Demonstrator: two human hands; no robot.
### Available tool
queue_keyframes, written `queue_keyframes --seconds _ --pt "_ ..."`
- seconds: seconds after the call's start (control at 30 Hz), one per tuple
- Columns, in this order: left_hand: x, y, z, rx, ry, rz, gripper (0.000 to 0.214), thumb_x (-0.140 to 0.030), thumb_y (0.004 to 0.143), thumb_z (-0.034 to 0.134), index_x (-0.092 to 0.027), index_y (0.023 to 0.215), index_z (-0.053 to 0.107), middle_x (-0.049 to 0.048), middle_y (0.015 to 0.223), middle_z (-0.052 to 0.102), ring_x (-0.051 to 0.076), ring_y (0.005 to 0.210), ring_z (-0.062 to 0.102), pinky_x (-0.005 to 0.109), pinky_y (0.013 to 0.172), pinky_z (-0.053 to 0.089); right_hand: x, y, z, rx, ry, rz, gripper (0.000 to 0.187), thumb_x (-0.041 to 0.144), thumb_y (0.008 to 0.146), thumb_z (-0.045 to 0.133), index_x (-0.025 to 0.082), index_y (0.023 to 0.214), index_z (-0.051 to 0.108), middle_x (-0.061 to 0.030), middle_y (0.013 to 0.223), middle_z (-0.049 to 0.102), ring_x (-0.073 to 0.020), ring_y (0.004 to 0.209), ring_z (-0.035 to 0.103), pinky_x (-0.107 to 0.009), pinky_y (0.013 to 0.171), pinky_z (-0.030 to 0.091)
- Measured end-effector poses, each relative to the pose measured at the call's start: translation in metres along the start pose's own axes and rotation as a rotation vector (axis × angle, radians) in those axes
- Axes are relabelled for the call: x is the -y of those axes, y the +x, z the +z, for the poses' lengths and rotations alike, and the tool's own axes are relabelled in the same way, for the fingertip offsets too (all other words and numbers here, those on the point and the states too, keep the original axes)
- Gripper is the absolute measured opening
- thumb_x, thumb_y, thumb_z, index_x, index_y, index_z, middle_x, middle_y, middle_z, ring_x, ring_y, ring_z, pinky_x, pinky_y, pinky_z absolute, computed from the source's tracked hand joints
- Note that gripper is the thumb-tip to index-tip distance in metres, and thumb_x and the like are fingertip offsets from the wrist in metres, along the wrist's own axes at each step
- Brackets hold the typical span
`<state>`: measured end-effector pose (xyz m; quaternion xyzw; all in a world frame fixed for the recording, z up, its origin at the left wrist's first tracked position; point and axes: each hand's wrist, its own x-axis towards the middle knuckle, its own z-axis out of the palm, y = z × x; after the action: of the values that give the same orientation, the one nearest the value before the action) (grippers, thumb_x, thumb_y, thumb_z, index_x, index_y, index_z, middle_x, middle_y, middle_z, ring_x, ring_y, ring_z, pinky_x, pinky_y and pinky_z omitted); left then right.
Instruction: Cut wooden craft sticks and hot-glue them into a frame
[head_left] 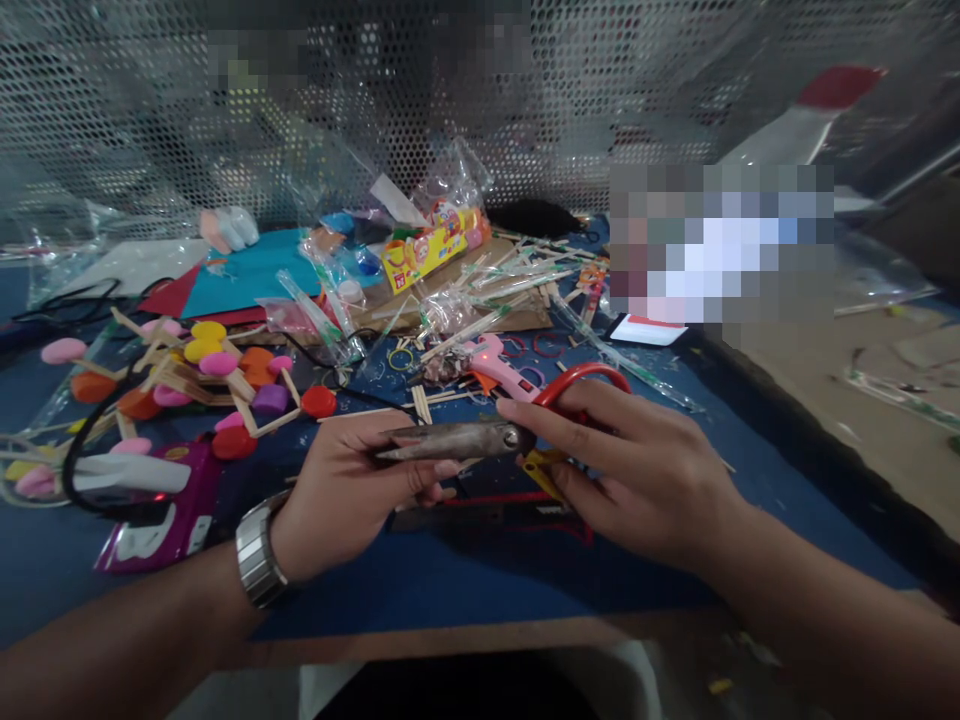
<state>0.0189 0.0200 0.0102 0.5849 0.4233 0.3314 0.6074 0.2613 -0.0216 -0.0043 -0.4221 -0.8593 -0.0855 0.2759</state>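
My right hand [652, 460] is closed around the handles of a pair of scissors [457, 440], one loop red and the other yellow. Their worn grey blades point left, toward my left hand [345, 490], and lie close together. The left thumb and fingers are bent around the blade tips. A small pale end shows by the left fingertips, but what they grip is mostly hidden. Beyond the scissors lies a pink glue gun [499, 365] with a small red light. Below the hands, a dark, red-edged object [495, 515] rests on the blue table.
At left stands a wooden-stick construction [225, 385] with colourful clay lumps, beside a purple packet [202, 500] and a black cable [71, 440]. Wooden sticks [517, 265], plastic wrappers and a yellow package [427, 255] crowd the back. Behind rises a perforated metal panel [375, 110]. A lit screen [649, 330] is at right.
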Motion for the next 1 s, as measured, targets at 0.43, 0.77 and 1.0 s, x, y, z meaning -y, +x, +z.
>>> queue_keyframes --seconds 0.43,0.77,1.0 --pt "0.011 0.004 -0.004 -0.061 -0.202 0.011 0.011 -0.015 0.067 0.087 -0.017 0.068 0.077 -0.001 0.06 0.071 0.008 0.051 0.065 0.014 0.051 0.055 -0.016 0.006 -0.007 -0.108 0.156 0.285 0.026 0.036 0.093 0.061 0.019 0.112 0.064 -0.005 0.076 0.071 -0.0201 0.06 0.066 -0.032 0.057 0.053" --pt "0.009 0.006 -0.002 -0.051 -0.33 -0.085 0.027 -0.029 0.057 0.096 -0.013 0.065 0.075 -0.0005 0.058 0.069 0.007 0.049 0.063 0.015 0.05 0.055 -0.009 0.008 0.001 0.103 0.32 0.331 0.03 0.046 0.092 0.059 0.018 0.101 0.06 -0.0005 0.065 0.067 -0.0137 0.045 0.056 -0.026 0.046 0.04" --pt "0.013 0.007 -0.003 -0.093 -0.342 -0.084 0.03 -0.033 0.056 0.097 -0.015 0.066 0.075 0.0006 0.064 0.071 0.008 0.05 0.063 0.017 0.05 0.054 -0.01 0.01 0.001 0.263 0.228 0.237 0.037 0.04 0.083 0.073 0.02 0.113 0.067 -0.0016 0.077 0.075 -0.0156 0.058 0.065 -0.025 0.054 0.043"
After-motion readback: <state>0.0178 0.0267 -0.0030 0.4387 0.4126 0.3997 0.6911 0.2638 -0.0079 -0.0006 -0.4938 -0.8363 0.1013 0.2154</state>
